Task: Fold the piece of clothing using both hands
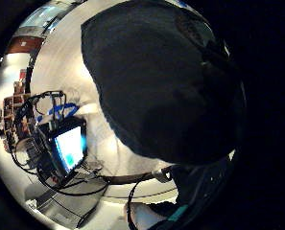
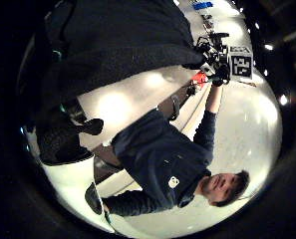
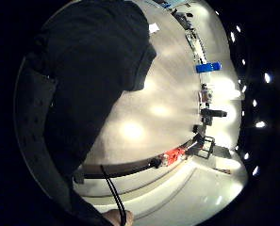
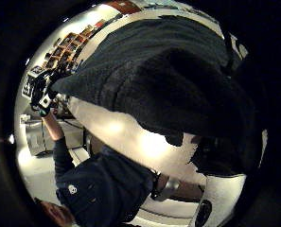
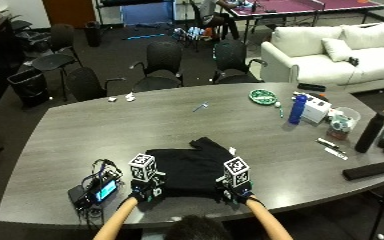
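Observation:
A black garment (image 5: pixel 192 167) lies on the grey table (image 5: pixel 179 115) close to the near edge, with one part reaching toward the table's middle. My left hand (image 5: pixel 147 192) grips its near left corner and my right hand (image 5: pixel 237 192) grips its near right corner. In the palm views the dark cloth (image 1: pixel 166 86) (image 3: pixel 87 80) hangs close in front of each palm, its held edge raised off the tabletop. The left thumb side palm view shows the garment (image 2: pixel 117 45) stretched to the right hand (image 2: pixel 218 74). The right thumb side palm view shows the cloth (image 4: pixel 168 80) reaching to the left hand (image 4: pixel 39 101).
A small device with a lit screen (image 5: pixel 99 190) and cables sits just left of my left hand. To the right stand a blue bottle (image 5: pixel 299 109), a white box (image 5: pixel 317 107), a green plate (image 5: pixel 264 96), a black bottle (image 5: pixel 368 132) and a black case (image 5: pixel 370 170).

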Tool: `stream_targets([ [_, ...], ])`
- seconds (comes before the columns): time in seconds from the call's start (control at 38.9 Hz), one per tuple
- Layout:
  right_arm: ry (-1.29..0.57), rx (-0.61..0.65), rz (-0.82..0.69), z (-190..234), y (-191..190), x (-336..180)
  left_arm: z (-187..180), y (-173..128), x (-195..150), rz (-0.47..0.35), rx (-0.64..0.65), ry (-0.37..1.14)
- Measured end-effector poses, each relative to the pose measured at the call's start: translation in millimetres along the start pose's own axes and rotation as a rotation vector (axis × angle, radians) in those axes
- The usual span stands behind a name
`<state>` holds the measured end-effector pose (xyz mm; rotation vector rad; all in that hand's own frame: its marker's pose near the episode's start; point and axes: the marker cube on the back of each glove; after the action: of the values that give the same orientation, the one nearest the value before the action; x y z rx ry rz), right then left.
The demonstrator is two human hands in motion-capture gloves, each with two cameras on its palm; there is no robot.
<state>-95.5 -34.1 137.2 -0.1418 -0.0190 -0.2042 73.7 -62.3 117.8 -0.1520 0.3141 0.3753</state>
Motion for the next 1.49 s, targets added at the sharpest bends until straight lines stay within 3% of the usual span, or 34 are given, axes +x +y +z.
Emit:
stream_targets([
  [0.21,0.013,-0.029,-0.092,-41,35,-15,-30,62,33,0.071,0.061,-0.015],
  [0.31,0.012,-0.060,-0.105,-73,30,-11,-48,64,31,0.066,0.079,0.034],
  [0.39,-0.017,-0.124,-0.091,-97,7,-3,-66,46,21,0.028,0.064,0.071],
  [0.46,-0.052,-0.263,-0.014,-108,-38,8,-73,1,-4,-0.109,-0.043,0.079],
  [0.56,-0.073,-0.404,0.152,-100,-91,18,-69,-44,-29,-0.403,-0.246,0.083],
  [0.67,-0.070,-0.355,0.260,-79,-118,21,-43,-76,-54,-0.529,-0.245,0.080],
  [0.74,-0.051,-0.238,0.310,-73,-116,26,-28,-75,-65,-0.588,-0.213,0.062],
  [0.82,-0.047,-0.152,0.326,-75,-106,30,-24,-66,-68,-0.592,-0.145,0.044],
  [0.92,-0.049,-0.168,0.407,-75,-70,40,-21,-42,-62,-0.541,-0.037,-0.003],
  [1.03,0.016,-0.350,0.551,-57,-18,58,15,-29,-62,-0.390,0.095,-0.010],
  [1.1,0.039,-0.437,0.657,-33,14,75,39,-2,-42,-0.275,0.130,0.006],
  [1.23,-0.191,-0.470,0.673,4,32,89,73,22,-16,-0.169,0.083,0.062],
  [1.28,-0.266,-0.463,0.656,11,32,90,90,18,-21,-0.172,0.004,0.072],
  [1.36,-0.314,-0.454,0.627,14,32,88,93,28,-24,-0.276,-0.097,-0.007],
  [1.41,-0.312,-0.417,0.631,15,28,88,89,30,-26,-0.351,-0.098,-0.050],
  [1.49,-0.297,-0.359,0.658,17,21,88,87,29,-29,-0.396,-0.104,-0.053],
])
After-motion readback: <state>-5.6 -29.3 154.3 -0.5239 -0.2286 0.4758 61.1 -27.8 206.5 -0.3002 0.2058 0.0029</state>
